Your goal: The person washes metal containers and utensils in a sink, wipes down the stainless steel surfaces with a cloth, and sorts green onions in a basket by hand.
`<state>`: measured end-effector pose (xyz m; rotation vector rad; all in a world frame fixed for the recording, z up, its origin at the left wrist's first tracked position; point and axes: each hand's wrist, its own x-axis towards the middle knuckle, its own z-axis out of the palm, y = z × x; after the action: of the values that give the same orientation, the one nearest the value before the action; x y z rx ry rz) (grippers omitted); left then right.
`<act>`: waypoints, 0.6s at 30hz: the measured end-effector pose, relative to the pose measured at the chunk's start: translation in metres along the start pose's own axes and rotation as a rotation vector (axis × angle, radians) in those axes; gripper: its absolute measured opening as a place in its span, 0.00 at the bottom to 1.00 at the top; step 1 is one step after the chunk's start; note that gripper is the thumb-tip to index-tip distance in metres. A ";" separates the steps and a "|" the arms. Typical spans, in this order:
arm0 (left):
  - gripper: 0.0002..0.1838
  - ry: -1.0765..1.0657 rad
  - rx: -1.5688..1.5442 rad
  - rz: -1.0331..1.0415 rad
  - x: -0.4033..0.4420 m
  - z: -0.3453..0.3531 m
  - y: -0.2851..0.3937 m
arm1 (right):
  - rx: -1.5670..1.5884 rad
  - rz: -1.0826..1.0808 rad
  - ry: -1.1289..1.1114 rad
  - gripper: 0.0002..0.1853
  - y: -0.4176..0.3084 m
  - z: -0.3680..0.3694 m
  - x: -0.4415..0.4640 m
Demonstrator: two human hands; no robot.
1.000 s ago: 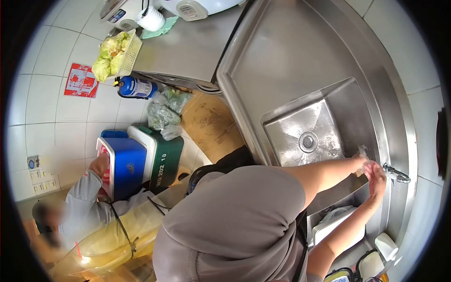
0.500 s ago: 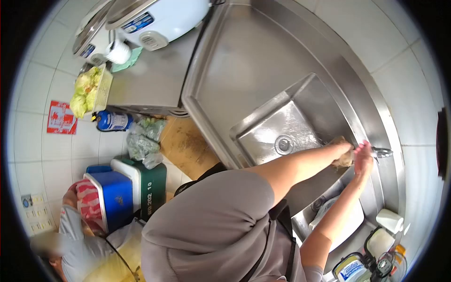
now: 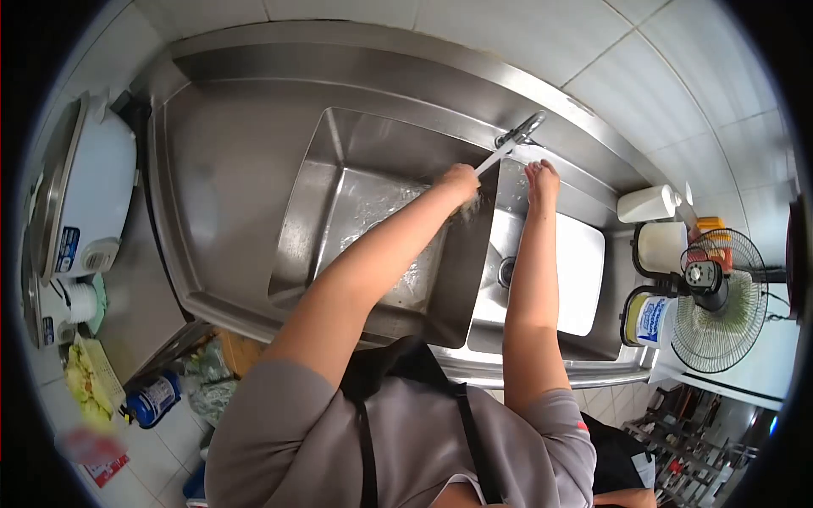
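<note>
At the steel sink, two bare hands were side by side near one faucet point(image 3: 529, 129), which stood at the back. One stream of water point(image 3: 494, 159) ran slantwise from it onto the left hand point(image 3: 460, 182), over the left basin point(image 3: 461, 262) of two, near the dividing wall. That hand's fingers were bent inward, with splashes just below them; whether it had hold of anything I could not tell. The right hand point(image 3: 543, 175) was raised above the right basin point(image 3: 616, 296), just beside the faucet, its fingers loosely curled and nothing visible in its grasp. Either side of that forearm showed one round drain point(image 3: 507, 272) and one white container point(image 3: 583, 279). Further right stood one white bottle point(image 3: 648, 205), two black-framed tubs point(image 3: 660, 247) and one fan point(image 3: 720, 300) with a round wire cage. Far left, two pale appliances point(image 3: 106, 186) stood on a counter point(image 3: 148, 313), with one basket point(image 3: 107, 368) of green leaves point(image 3: 80, 377) near them and one blue cylinder point(image 3: 152, 400) beside the basket.
</note>
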<state>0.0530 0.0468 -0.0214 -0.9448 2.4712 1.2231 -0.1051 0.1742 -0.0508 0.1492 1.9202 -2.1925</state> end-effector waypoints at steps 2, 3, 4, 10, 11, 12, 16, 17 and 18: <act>0.12 -0.011 0.088 0.094 -0.020 -0.017 -0.001 | 0.190 -0.043 0.036 0.15 -0.019 0.012 0.006; 0.12 0.018 0.132 0.128 -0.015 -0.016 -0.005 | 0.252 -0.040 0.030 0.14 -0.030 0.019 0.010; 0.12 0.044 0.175 0.158 -0.009 -0.011 -0.012 | 0.312 -0.033 0.024 0.13 -0.036 0.026 0.014; 0.08 0.128 0.147 0.347 -0.018 -0.012 -0.037 | 0.331 0.017 -0.168 0.11 -0.025 0.044 0.075; 0.08 0.108 0.134 0.361 -0.020 -0.015 -0.040 | 0.394 0.067 -0.175 0.11 -0.027 0.043 0.074; 0.08 0.095 0.124 0.375 -0.021 -0.021 -0.041 | 0.461 0.114 -0.187 0.12 -0.029 0.046 0.074; 0.07 -0.008 -0.084 0.306 -0.038 -0.053 -0.034 | 0.004 -0.071 -0.239 0.15 -0.033 0.023 -0.023; 0.08 -0.020 -0.139 0.408 -0.038 -0.060 -0.032 | -0.229 -0.116 -0.368 0.16 -0.030 0.016 -0.056; 0.08 -0.031 -0.193 0.507 -0.037 -0.068 -0.031 | -0.256 -0.100 -0.734 0.19 -0.026 0.015 -0.086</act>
<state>0.1066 -0.0038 0.0185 -0.3280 2.6947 1.6328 -0.0265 0.1714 -0.0045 -0.7035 1.7463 -1.6725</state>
